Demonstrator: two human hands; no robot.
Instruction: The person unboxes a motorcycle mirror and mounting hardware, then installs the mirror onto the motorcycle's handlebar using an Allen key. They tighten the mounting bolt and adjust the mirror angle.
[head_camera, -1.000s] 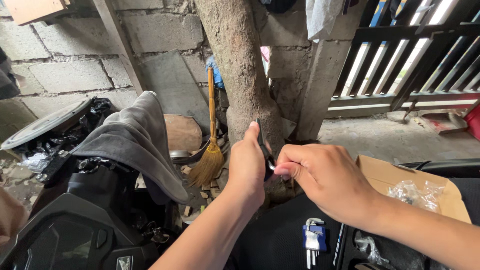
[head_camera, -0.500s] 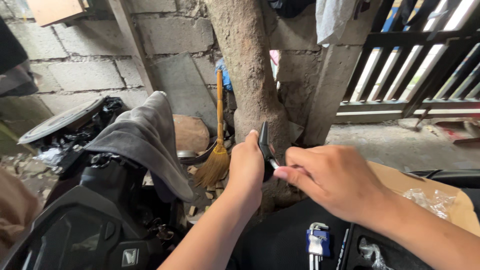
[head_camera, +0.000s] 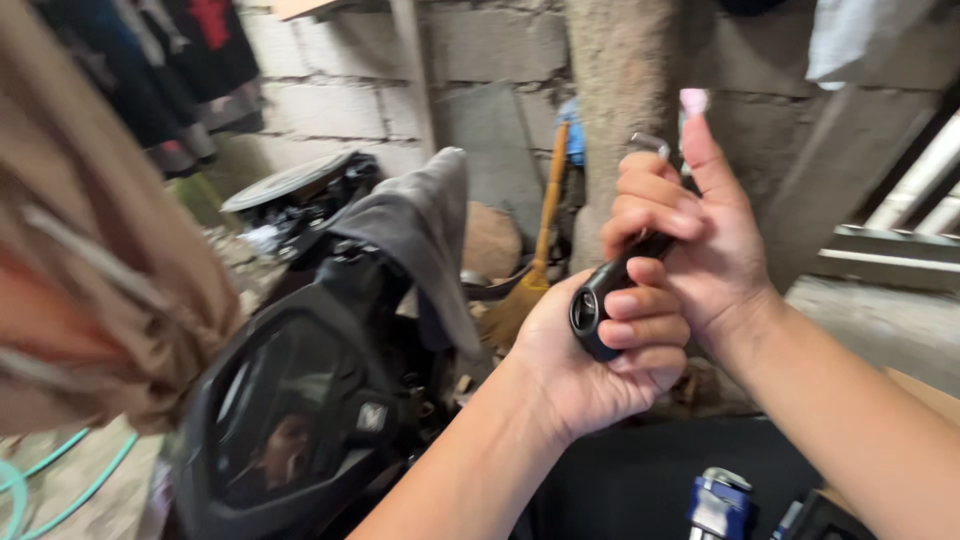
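while both hands meet in the middle of the head view, the left hand (head_camera: 590, 360) wraps its fingers tight around the lower end of a black handle (head_camera: 612, 293), its round butt facing the camera. the right hand (head_camera: 690, 230) closes its fingers over the upper part of the same handle, thumb stretched straight up, and a bit of silver metal (head_camera: 648, 146) pokes out above its knuckles. both grips are pressed together on the handle, one just above the other. below and left of the grip sits a black scooter body (head_camera: 300, 420), with a grey cloth (head_camera: 425, 225) draped over it. just behind the grip a broom (head_camera: 535, 255) leans by a tree trunk (head_camera: 620, 80). below the grip, near the bottom edge, a blue tool holder (head_camera: 720, 505) shows.
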